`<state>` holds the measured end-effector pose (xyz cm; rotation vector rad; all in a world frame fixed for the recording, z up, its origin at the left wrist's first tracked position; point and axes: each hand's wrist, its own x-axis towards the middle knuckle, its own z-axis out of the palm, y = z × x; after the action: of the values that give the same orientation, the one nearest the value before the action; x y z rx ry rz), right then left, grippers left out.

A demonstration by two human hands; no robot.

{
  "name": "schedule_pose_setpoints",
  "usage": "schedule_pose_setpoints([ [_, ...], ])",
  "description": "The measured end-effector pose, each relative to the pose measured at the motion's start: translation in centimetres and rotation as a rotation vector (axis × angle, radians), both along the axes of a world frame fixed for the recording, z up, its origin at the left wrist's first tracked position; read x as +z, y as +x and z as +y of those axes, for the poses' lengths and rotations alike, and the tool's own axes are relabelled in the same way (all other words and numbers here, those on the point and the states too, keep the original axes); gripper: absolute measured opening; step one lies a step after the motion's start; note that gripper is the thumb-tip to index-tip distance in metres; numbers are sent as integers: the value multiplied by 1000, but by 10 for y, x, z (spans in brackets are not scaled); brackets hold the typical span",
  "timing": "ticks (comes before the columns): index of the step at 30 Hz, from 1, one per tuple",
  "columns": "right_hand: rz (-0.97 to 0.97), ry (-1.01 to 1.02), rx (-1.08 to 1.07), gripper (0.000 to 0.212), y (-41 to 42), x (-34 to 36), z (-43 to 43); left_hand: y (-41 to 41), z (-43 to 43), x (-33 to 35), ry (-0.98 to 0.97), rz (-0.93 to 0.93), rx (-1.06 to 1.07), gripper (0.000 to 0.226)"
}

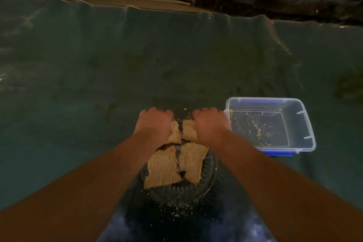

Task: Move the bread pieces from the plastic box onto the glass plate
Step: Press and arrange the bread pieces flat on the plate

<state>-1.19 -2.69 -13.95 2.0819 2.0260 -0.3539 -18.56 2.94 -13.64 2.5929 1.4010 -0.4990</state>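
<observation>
Left hand (155, 124) and right hand (210, 125) each grip a bread piece (174, 133) at the plate's (210, 171) twelve o'clock edge — the box (306, 124), crumbs only, sits at two o'clock.

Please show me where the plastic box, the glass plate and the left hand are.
plastic box (306, 122): head view, far right wall.
glass plate (210, 171): head view, ribbed right rim.
left hand (155, 124): head view, back of hand.
</observation>
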Motion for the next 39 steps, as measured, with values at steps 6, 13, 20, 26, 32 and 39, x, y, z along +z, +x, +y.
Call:
schedule_pose_setpoints([
  [6, 105, 39, 60, 40, -11, -16, -36, -18, -30, -16, -5, -97, -137, 44],
  [13, 101, -71, 72, 57, -21, -35, -77, -41, -65, -41, -113, -96, -119, 77],
  [20, 93, -51, 160, 48, -28, -40, -94, -45, -77, -46, -56, -94, -201, 79],
  [26, 177, 6, 44, 77, -22, -41, -87, -44, -81, -47, -73, -142, -73, 109],
  [32, 205, -73, 136, 74, -19, -56, -105, -53, -85, -52, -106, -138, -132, 100],
  [39, 212, -52, 215, 69, -7, -58, -106, -54, -87, -52, -119, -153, -141, 99],
])
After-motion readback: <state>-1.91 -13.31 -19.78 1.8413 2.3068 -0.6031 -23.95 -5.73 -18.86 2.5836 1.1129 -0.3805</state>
